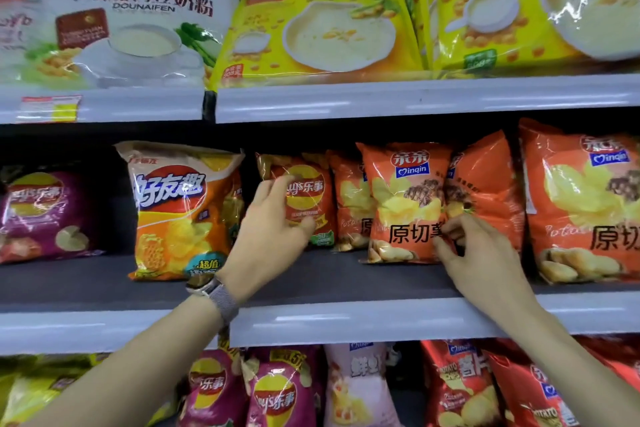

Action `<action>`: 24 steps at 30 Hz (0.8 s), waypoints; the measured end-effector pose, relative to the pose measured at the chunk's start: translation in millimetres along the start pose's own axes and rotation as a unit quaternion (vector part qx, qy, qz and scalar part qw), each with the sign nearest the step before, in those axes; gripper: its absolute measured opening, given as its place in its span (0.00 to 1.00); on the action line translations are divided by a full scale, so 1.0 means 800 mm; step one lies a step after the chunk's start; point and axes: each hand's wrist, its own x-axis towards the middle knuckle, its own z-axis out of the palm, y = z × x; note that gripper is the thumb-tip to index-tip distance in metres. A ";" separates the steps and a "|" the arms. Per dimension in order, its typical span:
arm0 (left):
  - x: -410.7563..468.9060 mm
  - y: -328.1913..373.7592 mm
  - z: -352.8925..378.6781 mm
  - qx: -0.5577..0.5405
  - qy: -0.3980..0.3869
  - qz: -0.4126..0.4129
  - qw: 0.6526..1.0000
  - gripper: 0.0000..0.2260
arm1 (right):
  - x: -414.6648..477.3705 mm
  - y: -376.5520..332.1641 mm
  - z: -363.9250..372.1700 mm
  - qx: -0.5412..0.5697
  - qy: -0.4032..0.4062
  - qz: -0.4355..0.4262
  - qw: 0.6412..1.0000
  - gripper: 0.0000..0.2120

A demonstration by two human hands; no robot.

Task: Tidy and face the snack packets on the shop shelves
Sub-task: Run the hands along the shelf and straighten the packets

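Note:
On the middle shelf (311, 281) my left hand (273, 218) grips a small orange-red chip packet (304, 191) standing far back, fingers over its front and thumb at its lower edge. My right hand (474, 250) pinches the lower right edge of an upright orange Qinqin packet (401, 204). A second orange packet (485, 184) leans just behind it. To the left stands an orange and yellow chip packet (180, 208), closer to the shelf front. A purple packet (45, 215) sits far left, set back.
A large orange packet (581, 204) stands at the right end. Soybean powder bags, white (114, 21) and yellow (318, 28), fill the top shelf. The lower shelf holds purple (273, 392), pink (356, 388) and red packets (460, 388). A grey shelf rail (346, 322) runs below my wrists.

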 end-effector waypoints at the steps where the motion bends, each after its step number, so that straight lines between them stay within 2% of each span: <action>1: -0.002 -0.011 -0.018 0.015 0.045 0.011 0.999 0.29 | 0.000 0.000 0.000 0.011 0.005 -0.013 1.000 0.08; 4: -0.008 -0.046 -0.064 0.108 0.146 0.018 0.983 0.31 | -0.002 -0.004 -0.001 0.025 0.006 -0.039 0.999 0.11; 8: -0.018 -0.085 -0.096 0.193 0.235 -0.072 0.950 0.39 | -0.007 -0.010 -0.003 0.028 0.011 -0.068 0.997 0.16; 10: -0.021 -0.103 -0.102 0.171 0.221 -0.143 0.949 0.48 | -0.005 -0.010 -0.004 0.010 0.003 -0.093 0.996 0.19; 12: -0.021 -0.115 -0.103 0.101 0.169 -0.221 0.955 0.58 | -0.002 -0.008 -0.004 -0.009 -0.031 -0.088 0.996 0.20; 15: -0.014 -0.130 -0.100 0.006 0.112 -0.272 0.956 0.66 | 0.000 -0.002 -0.002 -0.035 -0.061 -0.082 0.994 0.21; 24: 0.007 -0.138 -0.092 0.022 0.110 -0.256 0.960 0.64 | 0.001 -0.001 -0.001 -0.046 -0.069 -0.084 0.993 0.22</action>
